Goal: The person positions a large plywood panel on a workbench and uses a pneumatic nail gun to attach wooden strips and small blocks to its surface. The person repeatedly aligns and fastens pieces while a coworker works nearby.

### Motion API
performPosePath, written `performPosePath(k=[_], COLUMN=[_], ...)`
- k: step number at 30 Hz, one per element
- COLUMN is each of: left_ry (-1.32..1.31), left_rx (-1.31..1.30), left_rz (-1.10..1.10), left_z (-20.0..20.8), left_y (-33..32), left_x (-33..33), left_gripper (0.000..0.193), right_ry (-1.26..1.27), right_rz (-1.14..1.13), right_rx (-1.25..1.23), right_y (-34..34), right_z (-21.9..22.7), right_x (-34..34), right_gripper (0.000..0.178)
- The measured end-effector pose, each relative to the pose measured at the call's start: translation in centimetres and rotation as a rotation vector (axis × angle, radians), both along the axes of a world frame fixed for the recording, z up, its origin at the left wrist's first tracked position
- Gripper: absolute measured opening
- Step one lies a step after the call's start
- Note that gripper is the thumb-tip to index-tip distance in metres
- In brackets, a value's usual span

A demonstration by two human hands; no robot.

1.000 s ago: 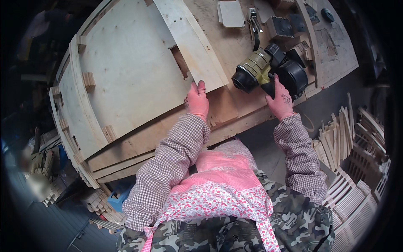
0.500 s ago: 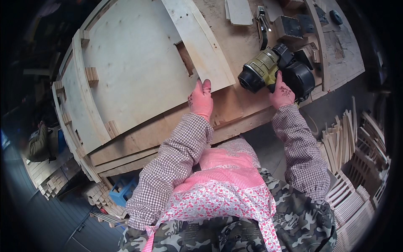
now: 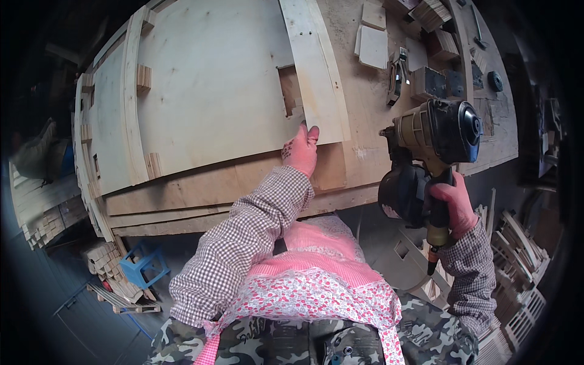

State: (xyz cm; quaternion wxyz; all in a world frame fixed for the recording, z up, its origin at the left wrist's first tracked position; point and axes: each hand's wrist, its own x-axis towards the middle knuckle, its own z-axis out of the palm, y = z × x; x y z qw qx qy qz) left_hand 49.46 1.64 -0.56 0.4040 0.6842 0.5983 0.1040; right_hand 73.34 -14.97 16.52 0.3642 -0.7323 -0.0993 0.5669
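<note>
Strip laid over panel, left hand pinching its end; right hand gripping nailer, not yet on strip.

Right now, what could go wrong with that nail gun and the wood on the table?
The nail gun in the right hand has its nose toward the left, the side where the left hand touches the wooden strip; an accidental shot might endanger that hand. The strip could slip if it is loose, which I can't tell. The gun looks close to the wooden blocks, so a swing might knock them.
</note>
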Motion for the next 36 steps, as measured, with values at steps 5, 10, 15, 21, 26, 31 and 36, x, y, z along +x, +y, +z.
performPosePath(k=[5, 10, 15, 21, 26, 31, 36], left_ry=[-0.023, 0.001, -0.044, -0.323, -0.842, -0.69, -0.376], left_rx=[0.012, -0.04, -0.089, -0.267, -0.488, -0.377, -0.203], left_rz=[0.014, 0.022, 0.032, 0.097, 0.444, 0.458, 0.297], left_z=[0.0, 0.4, -0.2, -3.4, -4.7, -4.7, -1.7], left_y=[-0.1, 0.1, 0.2, 1.4, 1.2, 2.9, 7.3], left_x=[0.2, 0.3, 0.0, -2.4, -8.0, -12.4, -11.5], left_gripper=[0.034, 0.034, 0.029, 0.029, 0.035, 0.043, 0.05], right_ry=[0.112, 0.119, -0.015, -0.003, -0.017, -0.018, -0.019], right_rz=[0.035, 0.06, 0.277, 0.222, 0.296, 0.205, 0.032], right_rx=[0.267, 0.127, 0.133, 0.111, 0.008, 0.129, 0.242], right_y=[0.4, 4.2, 6.4, 6.0, 7.6, 6.3, 5.7], right_z=[5.7, 5.4, 4.5, 7.5, 4.8, 5.1, 2.6], right_x=[-3.3, -5.9, -7.1, -8.4, -8.8, -6.4, -3.2], right_gripper=[0.025, 0.019, 0.023, 0.03, 0.031, 0.032, 0.023])
